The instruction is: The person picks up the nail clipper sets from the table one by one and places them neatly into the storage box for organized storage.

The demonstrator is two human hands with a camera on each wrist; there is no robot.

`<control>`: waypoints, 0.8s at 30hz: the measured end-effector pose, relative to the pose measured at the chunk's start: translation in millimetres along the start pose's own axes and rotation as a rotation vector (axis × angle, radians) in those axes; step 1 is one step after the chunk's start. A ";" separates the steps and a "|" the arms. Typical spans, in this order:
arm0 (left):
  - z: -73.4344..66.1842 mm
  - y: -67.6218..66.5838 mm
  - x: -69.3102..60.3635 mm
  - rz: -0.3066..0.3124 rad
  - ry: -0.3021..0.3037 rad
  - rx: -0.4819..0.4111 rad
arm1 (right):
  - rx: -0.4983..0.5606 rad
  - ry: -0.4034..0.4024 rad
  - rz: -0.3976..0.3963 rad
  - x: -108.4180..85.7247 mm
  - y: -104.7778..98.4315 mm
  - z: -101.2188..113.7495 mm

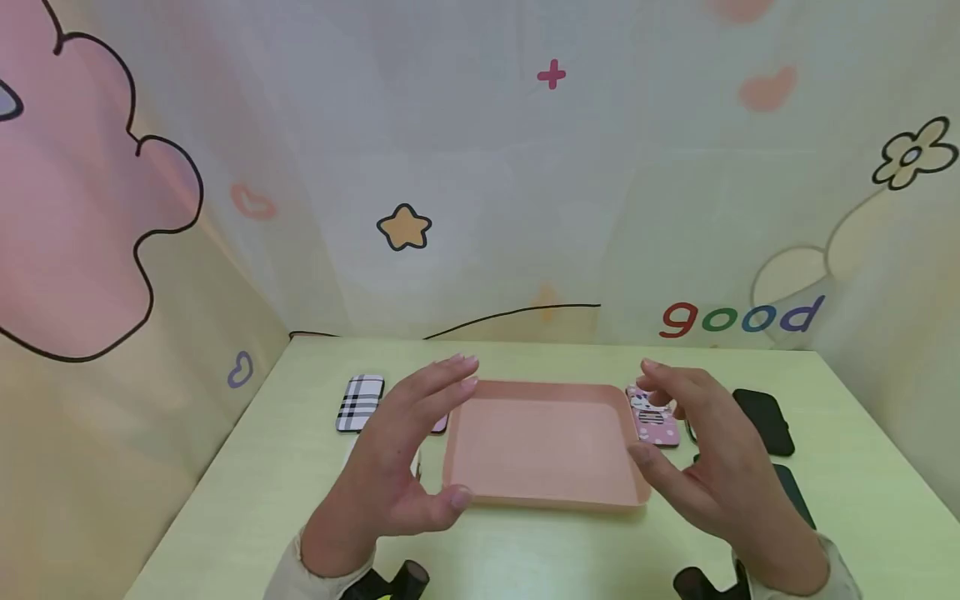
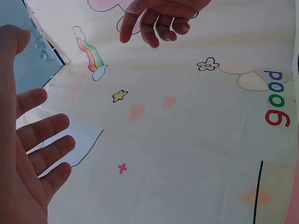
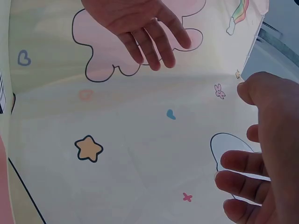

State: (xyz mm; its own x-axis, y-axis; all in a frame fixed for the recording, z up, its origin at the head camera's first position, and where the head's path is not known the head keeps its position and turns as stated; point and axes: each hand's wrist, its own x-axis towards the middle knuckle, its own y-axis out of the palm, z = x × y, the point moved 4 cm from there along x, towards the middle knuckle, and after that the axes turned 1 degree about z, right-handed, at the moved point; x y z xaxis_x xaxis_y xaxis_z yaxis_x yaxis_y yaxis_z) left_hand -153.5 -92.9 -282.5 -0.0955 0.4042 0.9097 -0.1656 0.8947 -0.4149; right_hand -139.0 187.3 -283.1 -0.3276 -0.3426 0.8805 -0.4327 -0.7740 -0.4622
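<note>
A shallow pink tray (image 1: pixel 543 442) lies on the table between my two hands. My left hand (image 1: pixel 382 467) is over its left edge, fingers extended and thumb spread away from them, holding nothing. Over the right edge is my right hand (image 1: pixel 731 475), also spread, its fingers slightly bent and its palm bare. In the left wrist view, the left hand (image 2: pixel 35 163) has loose, separate fingers. The right wrist view likewise has the right hand (image 3: pixel 275 154) with nothing in it. Both seem raised above the tray; contact with its rim cannot be made out.
Left of the tray lies a plaid phone case (image 1: pixel 361 403); other items there are mostly hidden behind my left hand. To the right are a pink cartoon phone case (image 1: pixel 654 419) and black phone-shaped items (image 1: pixel 763 422), partly covered by my right hand. A printed curtain (image 1: pixel 480 167) hangs behind the table.
</note>
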 end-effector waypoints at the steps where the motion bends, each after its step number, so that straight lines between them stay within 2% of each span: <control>1: 0.1 0.4 -0.7 0.002 -0.003 0.001 | -0.009 0.007 0.004 -0.6 -0.2 -0.6; 8: -0.6 0.5 -3.0 0.016 -0.020 0.015 | -0.029 0.031 0.013 -4.8 2.0 -5.8; 17: -1.0 -1.0 -2.6 0.019 -0.022 0.011 | -0.141 0.106 0.052 -14.4 8.1 -24.1; 24: -1.0 -0.6 -2.9 0.022 -0.026 0.022 | -0.187 0.201 0.133 -23.2 13.5 -41.1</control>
State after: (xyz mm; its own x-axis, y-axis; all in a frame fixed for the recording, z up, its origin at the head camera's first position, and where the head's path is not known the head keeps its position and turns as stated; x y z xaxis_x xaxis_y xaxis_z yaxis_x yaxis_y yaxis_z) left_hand -152.2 -94.4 -284.8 -0.1246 0.4184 0.8997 -0.1843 0.8812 -0.4353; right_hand -171.8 206.6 -314.1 -0.5431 -0.3075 0.7813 -0.5163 -0.6115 -0.5996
